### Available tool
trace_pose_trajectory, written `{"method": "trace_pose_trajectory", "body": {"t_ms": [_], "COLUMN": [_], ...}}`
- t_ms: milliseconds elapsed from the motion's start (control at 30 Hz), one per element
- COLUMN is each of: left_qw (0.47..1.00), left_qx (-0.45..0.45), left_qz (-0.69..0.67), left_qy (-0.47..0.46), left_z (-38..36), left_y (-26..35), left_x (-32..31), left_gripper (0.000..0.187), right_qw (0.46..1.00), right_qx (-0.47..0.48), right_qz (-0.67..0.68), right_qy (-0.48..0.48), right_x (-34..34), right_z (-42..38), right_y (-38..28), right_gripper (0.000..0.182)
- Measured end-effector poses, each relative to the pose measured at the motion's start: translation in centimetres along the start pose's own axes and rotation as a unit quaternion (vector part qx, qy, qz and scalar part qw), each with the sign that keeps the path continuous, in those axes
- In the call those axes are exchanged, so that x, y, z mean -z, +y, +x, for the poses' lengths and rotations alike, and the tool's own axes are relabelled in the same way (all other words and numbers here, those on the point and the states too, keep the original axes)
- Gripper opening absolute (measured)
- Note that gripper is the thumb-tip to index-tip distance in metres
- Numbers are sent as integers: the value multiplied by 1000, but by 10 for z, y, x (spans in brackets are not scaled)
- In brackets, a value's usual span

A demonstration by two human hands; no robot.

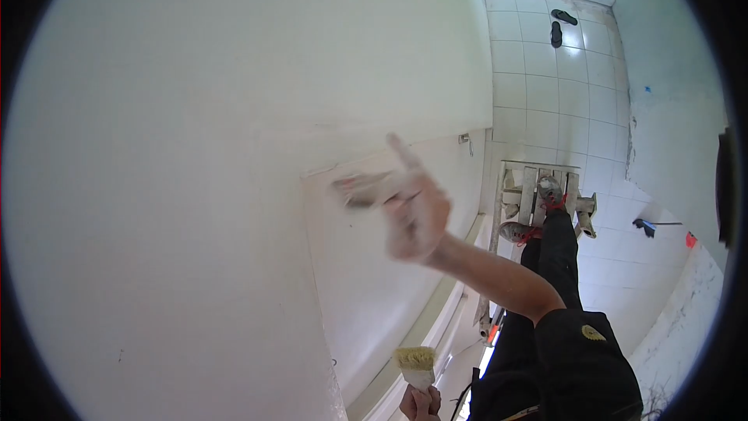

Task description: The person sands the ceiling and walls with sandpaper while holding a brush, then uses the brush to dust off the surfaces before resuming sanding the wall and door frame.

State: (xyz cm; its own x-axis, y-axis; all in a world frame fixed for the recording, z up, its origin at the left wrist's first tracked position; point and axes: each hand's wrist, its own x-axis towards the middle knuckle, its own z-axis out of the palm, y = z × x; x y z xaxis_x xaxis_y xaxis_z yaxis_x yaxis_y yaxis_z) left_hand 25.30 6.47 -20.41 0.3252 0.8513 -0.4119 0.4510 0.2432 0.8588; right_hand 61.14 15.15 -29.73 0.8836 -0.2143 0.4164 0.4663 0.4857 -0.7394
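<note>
My right hand (419,218), smeared by motion, is in front of the white wall (195,187) near the upper edge of a recessed panel (374,257). One finger sticks out; the others curl around a flat, grey-brown tool (362,189) with a touch of red, too blurred to name. At the bottom of the view my left hand (421,403) is closed on a paintbrush (415,360). The brush has a pale ferrule and yellowish bristles pointing up in the view, apart from the wall.
My shoes (550,189) are on a slatted, paint-spattered platform (528,187) above white floor tiles (573,101). Black slippers (556,34) lie farther off. A dark-headed brush with a thin handle (645,227) is on the floor at right. A small metal fitting (465,139) is on the wall.
</note>
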Motion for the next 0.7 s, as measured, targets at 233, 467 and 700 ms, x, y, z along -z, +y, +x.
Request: {"method": "trace_pose_trajectory", "body": {"t_ms": [233,467,700], "left_qw": [998,997,996], "left_qx": [-17,-7,-13], "left_qz": [24,52,38], "left_qy": [-53,-52,-80], "left_z": [3,0,2], "left_y": [4,0,0], "left_x": [-11,-8,-4], "left_gripper": [32,32,30], "right_qw": [984,989,982], "right_qx": [-99,-51,101], "right_qz": [-116,-136,-157], "right_qy": [96,1,34], "right_x": [39,2,-18], "right_z": [19,-2,21], "right_y": [38,49,42], "right_gripper": [17,22,20]}}
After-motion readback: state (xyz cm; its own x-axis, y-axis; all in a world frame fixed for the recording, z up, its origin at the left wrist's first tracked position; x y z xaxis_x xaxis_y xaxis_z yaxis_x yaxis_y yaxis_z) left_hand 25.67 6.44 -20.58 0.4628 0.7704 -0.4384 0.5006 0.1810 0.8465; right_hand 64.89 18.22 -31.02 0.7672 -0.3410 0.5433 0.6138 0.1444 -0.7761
